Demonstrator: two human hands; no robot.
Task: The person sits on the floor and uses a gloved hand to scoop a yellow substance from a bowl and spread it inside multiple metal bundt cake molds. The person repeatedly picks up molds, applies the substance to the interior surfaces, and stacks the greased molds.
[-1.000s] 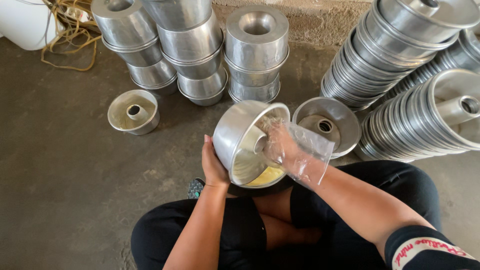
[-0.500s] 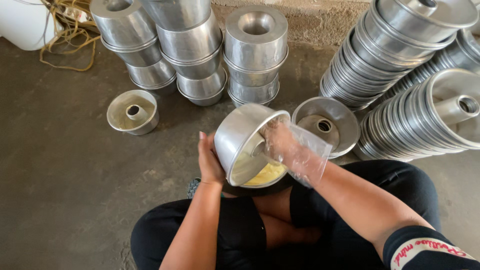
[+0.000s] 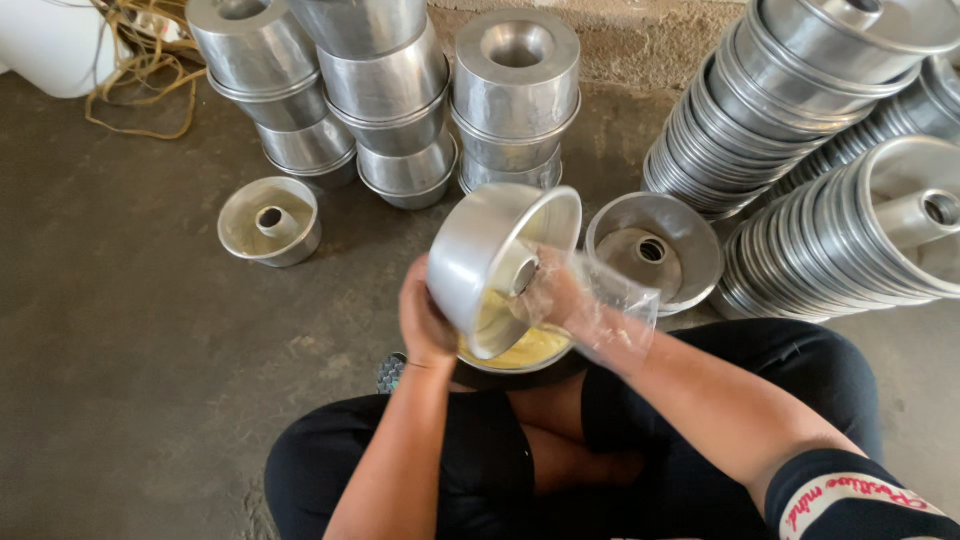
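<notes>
Ring pan (image 3: 495, 255): brushed matt metal. Bag (image 3: 610, 305) over right hand: clear glossy plastic. Floor (image 3: 130, 330): rough concrete.

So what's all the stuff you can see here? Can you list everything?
held tube pan: one, silver metal, tilted over the lap
yellow grease: pale yellow, in a bowl under the held pan
loose pan: one, silver, on the floor at left
second loose pan: one, silver, on the floor right of the held pan
upright pan stacks: three stacks, silver, by the back wall
leaning pan rows: two long rows, silver, at right
white container: one, top left corner
tangled cord: yellowish, beside the container
left hand: bare, grip on the held pan's outside
right hand: in a clear plastic bag, inside the pan
</notes>
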